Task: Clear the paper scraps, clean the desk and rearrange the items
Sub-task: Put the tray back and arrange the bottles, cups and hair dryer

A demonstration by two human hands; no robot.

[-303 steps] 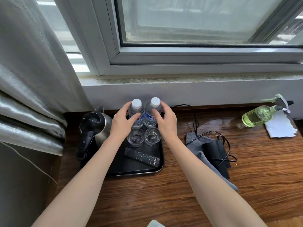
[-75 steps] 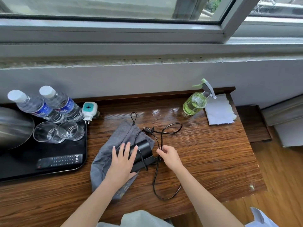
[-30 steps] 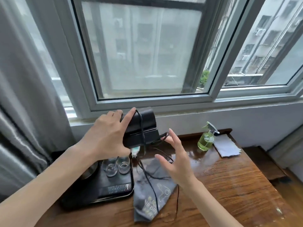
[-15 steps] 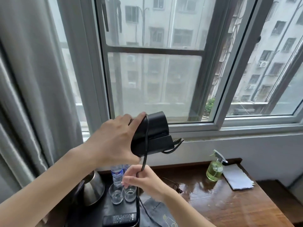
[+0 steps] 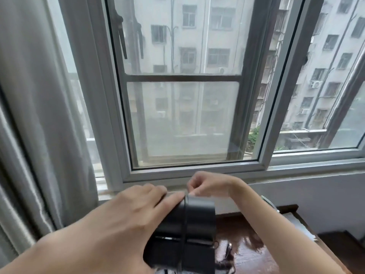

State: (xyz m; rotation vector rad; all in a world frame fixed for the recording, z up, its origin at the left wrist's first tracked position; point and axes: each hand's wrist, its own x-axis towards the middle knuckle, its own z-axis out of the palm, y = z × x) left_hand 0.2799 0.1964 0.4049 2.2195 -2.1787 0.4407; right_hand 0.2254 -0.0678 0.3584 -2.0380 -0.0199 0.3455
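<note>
Head view: left hand point(image 5: 126, 220) grips a black folded device point(image 5: 189, 236), held up above the wooden counter point(image 5: 250, 254), before the window point(image 5: 183, 119). Right hand point(image 5: 207, 183) pinches the black cord point(image 5: 184, 224) at the device's top edge, the cord running down over its body. Grey curtain point(image 5: 39, 115) hangs left.

We are seeing left hand point(image 5: 126, 220) motion-blurred, its fingers point(image 5: 158, 191) smearing. Black device point(image 5: 189, 236) is hiding most of surface point(image 5: 246, 252); bottom edge is cutting device off. Cord point(image 5: 184, 224) end is staying hidden.
</note>
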